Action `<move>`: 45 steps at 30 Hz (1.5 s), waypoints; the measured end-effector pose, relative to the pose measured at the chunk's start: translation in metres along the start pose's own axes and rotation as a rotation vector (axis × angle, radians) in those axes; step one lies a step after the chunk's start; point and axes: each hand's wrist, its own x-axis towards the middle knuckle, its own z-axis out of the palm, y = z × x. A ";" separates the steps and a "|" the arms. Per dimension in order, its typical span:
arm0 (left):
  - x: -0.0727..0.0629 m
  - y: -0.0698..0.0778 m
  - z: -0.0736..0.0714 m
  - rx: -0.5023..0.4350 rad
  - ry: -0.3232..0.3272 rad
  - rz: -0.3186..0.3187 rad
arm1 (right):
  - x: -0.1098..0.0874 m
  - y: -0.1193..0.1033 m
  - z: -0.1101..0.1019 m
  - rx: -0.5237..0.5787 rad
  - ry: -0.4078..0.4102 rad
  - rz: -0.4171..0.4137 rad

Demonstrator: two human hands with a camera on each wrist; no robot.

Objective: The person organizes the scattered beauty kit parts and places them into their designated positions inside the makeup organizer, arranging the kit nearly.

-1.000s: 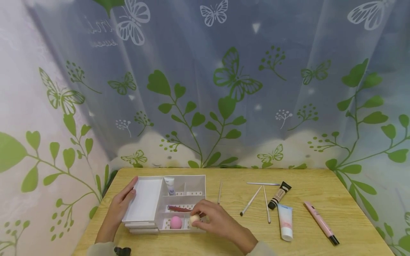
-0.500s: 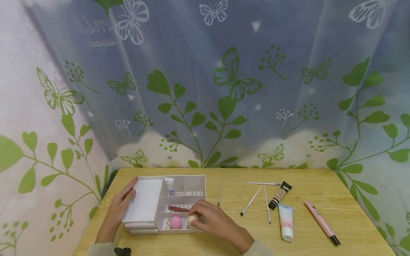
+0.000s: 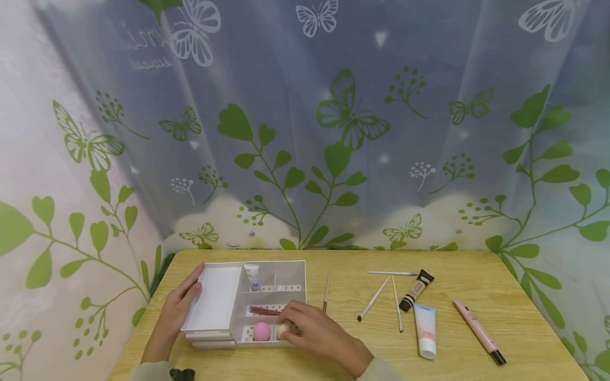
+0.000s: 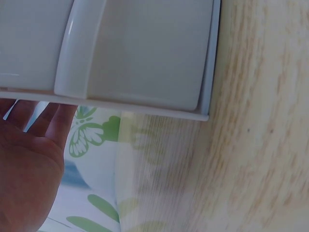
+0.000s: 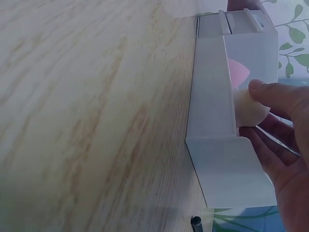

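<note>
A white organizer box (image 3: 214,299) stands on the table, its open compartments on the right. My left hand (image 3: 177,304) rests along its left side; the left wrist view shows the fingers (image 4: 53,123) stretched against the outer wall. With thumb and fingers my right hand (image 3: 314,329) pinches a cream makeup sponge (image 5: 251,108), low in the front right compartment. Beside it, past a divider, sits a pink makeup sponge (image 3: 261,332). A reddish slim tube (image 3: 265,311) lies in the middle compartment, partly behind the right fingers. At the back left compartment leans a small white tube (image 3: 253,278).
Right of the box lie several thin brushes, one brush (image 3: 326,288) close to its wall. Farther right are a black-and-beige tube (image 3: 416,290), a white-blue-pink squeeze tube (image 3: 425,330) and a pink tube with a black cap (image 3: 478,332). A printed curtain (image 3: 286,185) hangs behind.
My right hand has shifted slightly left and down with the cream makeup sponge, deeper into the front right compartment. My left hand and the box have stayed put.
</note>
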 end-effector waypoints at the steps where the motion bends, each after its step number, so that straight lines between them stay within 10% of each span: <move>1: 0.000 0.000 0.000 0.002 -0.001 -0.001 | 0.000 -0.001 0.000 -0.009 -0.001 -0.002; 45: 0.001 -0.001 0.000 -0.006 0.006 -0.009 | -0.022 0.011 -0.018 -0.003 0.207 -0.119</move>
